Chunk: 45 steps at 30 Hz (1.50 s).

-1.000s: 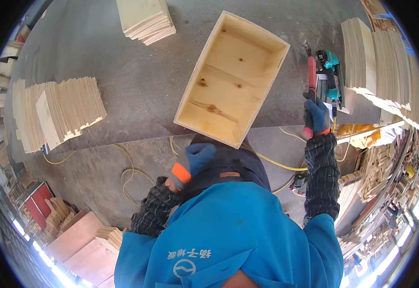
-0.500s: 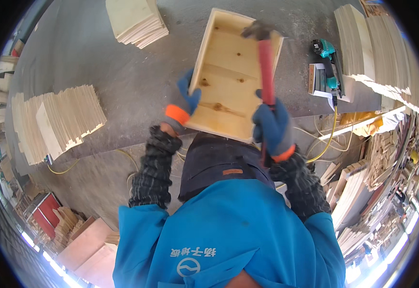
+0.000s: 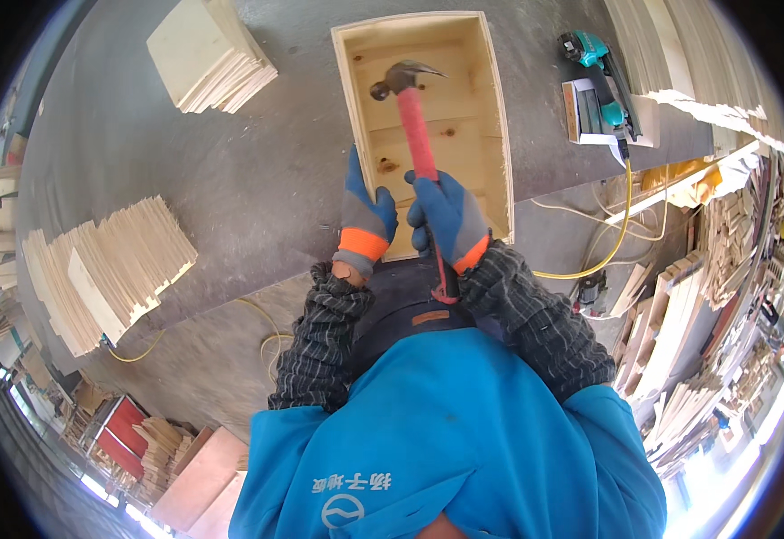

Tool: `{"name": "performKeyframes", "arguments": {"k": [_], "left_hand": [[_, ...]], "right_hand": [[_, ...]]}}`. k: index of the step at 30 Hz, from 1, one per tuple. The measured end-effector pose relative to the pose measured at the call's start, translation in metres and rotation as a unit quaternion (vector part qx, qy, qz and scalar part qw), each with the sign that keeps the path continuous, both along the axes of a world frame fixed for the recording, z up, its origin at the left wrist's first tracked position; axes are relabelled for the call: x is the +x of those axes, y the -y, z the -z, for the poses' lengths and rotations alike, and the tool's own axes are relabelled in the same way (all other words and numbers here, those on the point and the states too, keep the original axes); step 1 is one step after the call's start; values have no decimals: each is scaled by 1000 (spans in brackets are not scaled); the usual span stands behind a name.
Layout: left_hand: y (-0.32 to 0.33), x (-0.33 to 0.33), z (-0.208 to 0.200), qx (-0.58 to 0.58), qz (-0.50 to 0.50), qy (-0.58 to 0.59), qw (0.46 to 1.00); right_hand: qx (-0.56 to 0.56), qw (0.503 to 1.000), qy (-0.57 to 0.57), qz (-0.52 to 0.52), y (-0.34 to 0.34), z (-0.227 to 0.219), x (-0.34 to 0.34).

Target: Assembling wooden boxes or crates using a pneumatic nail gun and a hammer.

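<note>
An open wooden box (image 3: pixel 504 135) of pale knotty pine lies on the dark worktable (image 3: pixel 284 166) in front of me, its long sides running away from my body. My left hand (image 3: pixel 367 211), in a blue and grey glove with an orange cuff, grips the box's left wall near its near corner. A claw hammer (image 3: pixel 414 126) with a red handle is in my gloved right hand (image 3: pixel 450 211), fingers wrapped round the grip. The hammer's dark metal head hangs over the box's inside, toward the far left corner, apart from the walls as far as I can see.
A teal nail gun (image 3: pixel 600 76) with a yellow hose rests on a small carton at right. Thin wooden panels (image 3: pixel 208 58) are piled at the far left; more panels (image 3: pixel 113 269) stand in a row at left, others (image 3: pixel 693 63) at far right. Wood strips (image 3: pixel 670 314) lie lower right.
The box has turned slightly and shifted left and away. My right hand has carried the hammer left, so its head is now over the far left part. My left hand still holds the left wall.
</note>
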<state>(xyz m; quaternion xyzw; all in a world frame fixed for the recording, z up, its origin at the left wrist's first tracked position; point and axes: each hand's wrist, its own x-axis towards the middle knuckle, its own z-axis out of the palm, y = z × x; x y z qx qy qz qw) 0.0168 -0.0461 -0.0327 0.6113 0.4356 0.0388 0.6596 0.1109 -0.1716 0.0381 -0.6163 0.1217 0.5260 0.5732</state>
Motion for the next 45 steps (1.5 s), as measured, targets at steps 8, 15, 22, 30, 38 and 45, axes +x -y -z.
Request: {"name": "performKeyframes", "arguments": {"k": [8,15,22,30,38,45], "left_hand": [[1,-3,10,75,27,27,996],[4,-2,5,28,-9,-35,999],[6,-2,0,17,-1,8,1000],[6,-4,10,15,-26,11,999],[6,-7,14,4,-3,24,1000],[6,-10,30,108,3,2,994]], "right_hand": [[-38,990,90,-104,-5,-7,17],[-55,981,75,-171,-6,-9,25],[-60,980,155,-114,-8,-10,24],[-18,971,202,-125,-5,-2,27],[-84,937,274,-199,3,16,24],[-71,886,377,-259,14,27,26]]}}
